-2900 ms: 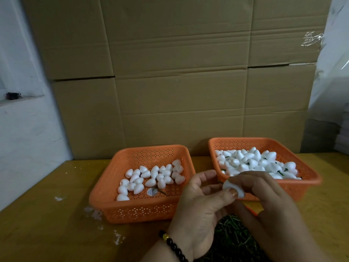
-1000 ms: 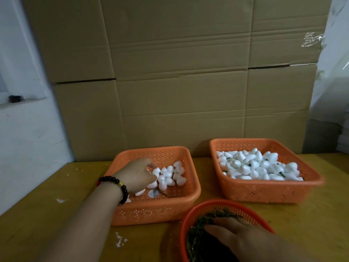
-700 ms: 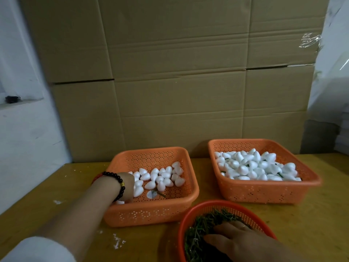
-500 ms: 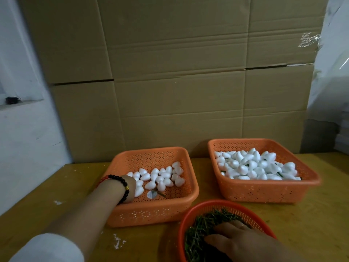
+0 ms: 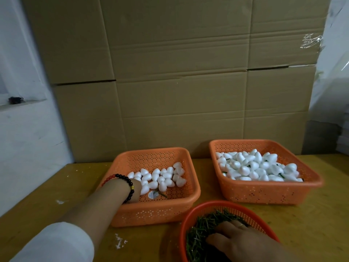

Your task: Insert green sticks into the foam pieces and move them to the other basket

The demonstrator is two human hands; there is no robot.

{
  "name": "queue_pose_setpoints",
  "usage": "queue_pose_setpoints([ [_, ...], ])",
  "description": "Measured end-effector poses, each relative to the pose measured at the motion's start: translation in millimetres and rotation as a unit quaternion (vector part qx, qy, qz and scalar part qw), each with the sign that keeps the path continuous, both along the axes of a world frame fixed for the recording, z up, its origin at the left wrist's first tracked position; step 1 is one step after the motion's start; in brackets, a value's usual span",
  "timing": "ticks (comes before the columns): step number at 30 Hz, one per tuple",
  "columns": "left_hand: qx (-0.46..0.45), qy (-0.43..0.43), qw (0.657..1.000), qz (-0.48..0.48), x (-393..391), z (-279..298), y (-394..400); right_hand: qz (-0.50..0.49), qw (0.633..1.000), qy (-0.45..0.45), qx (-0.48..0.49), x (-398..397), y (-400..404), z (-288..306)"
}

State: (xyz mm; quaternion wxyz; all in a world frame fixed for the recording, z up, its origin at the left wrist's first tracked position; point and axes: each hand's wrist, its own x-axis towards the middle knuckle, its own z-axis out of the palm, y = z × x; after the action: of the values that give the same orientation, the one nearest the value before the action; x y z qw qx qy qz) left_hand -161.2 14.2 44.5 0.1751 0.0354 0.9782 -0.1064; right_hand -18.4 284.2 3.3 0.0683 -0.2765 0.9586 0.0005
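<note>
1. Left hand (image 5: 136,190): reaches down into the left basket (image 5: 190,200) among plain foam pieces (image 5: 162,178); fingers hidden behind the wrist, so its grip cannot be told (likely picking one).
2. Right hand (image 5: 234,237): lies on the green sticks (image 5: 204,227) in the round basket (image 5: 188,218), fingers fairly flat; a pinch cannot be told.
3. Right basket (image 5: 264,193): holds stuck foam pieces, well apart from both hands.
4. Table (image 5: 56,186): bears all three baskets.

Left grip (image 5: 136,190) hidden behind wrist.
</note>
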Motion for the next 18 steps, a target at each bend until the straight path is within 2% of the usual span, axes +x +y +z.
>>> queue_pose_setpoints([
  [4,-0.039,-0.031,0.998,-0.026,6,2,1,0.001,1.0,0.01,-0.013,2,-2,3],
  [8,-0.001,-0.027,1.0,-0.005,13,18,2,0.001,1.0,0.011,-0.016,3,-4,6],
  [11,0.061,-0.003,0.998,0.005,14,29,-3,0.002,1.0,0.014,-0.008,3,-5,7],
  [13,0.142,0.028,0.989,0.034,11,36,-9,0.004,1.0,0.016,-0.01,4,-5,7],
  [18,0.329,0.152,0.929,0.076,12,41,-14,0.005,1.0,0.017,-0.003,3,-4,7],
])
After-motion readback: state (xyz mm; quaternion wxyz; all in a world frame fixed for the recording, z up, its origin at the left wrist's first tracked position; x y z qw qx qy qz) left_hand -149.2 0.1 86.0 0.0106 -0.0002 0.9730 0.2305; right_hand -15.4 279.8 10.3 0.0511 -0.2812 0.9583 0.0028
